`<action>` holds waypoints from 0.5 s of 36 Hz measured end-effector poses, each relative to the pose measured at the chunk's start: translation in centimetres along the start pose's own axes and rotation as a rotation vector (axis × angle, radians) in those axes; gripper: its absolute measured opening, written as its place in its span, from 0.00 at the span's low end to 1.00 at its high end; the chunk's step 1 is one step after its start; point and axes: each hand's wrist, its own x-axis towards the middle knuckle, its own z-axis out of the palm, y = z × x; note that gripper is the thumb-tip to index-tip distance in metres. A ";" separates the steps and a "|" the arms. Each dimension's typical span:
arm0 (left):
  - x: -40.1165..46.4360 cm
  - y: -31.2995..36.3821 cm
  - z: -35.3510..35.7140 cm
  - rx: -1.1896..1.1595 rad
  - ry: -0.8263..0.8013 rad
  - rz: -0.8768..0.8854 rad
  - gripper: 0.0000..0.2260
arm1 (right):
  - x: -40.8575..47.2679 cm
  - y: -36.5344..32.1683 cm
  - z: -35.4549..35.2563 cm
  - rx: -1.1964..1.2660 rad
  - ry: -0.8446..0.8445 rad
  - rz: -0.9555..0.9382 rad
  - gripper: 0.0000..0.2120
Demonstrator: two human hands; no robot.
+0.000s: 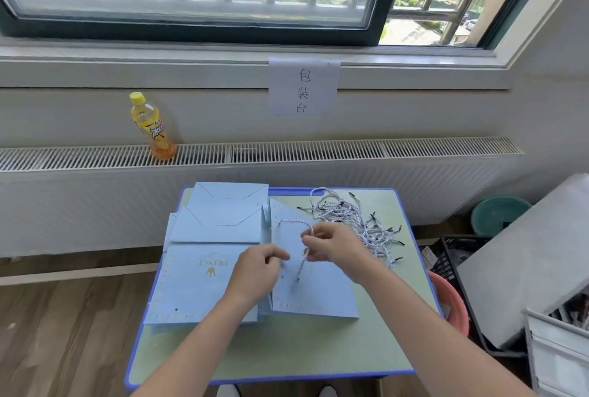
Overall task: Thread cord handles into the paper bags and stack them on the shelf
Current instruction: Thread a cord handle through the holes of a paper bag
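Note:
A light blue paper bag [315, 294] lies flat on the small table [287, 352], partly over a pile of flat blue bags [204, 269] on the left. A white-and-blue twisted cord [294, 222] loops from the bag's far edge to my right hand [334, 245], which pinches it; its black-tipped end [298, 278] hangs down over the bag. My left hand [258, 270] rests on the bag's left edge, fingers curled around that edge. A heap of loose cords [353, 221] lies at the table's far right.
A yellow drink bottle [152, 126] stands on the radiator grille by the window. Right of the table are a pink basin [452, 307], a black crate [452, 256], a green stool [497, 215] and a grey cabinet [535, 256]. Wooden floor lies to the left.

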 end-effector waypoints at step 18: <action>0.0 -0.6 -0.3 -0.125 -0.031 0.026 0.02 | 0.8 -0.3 1.8 0.473 0.063 0.051 0.03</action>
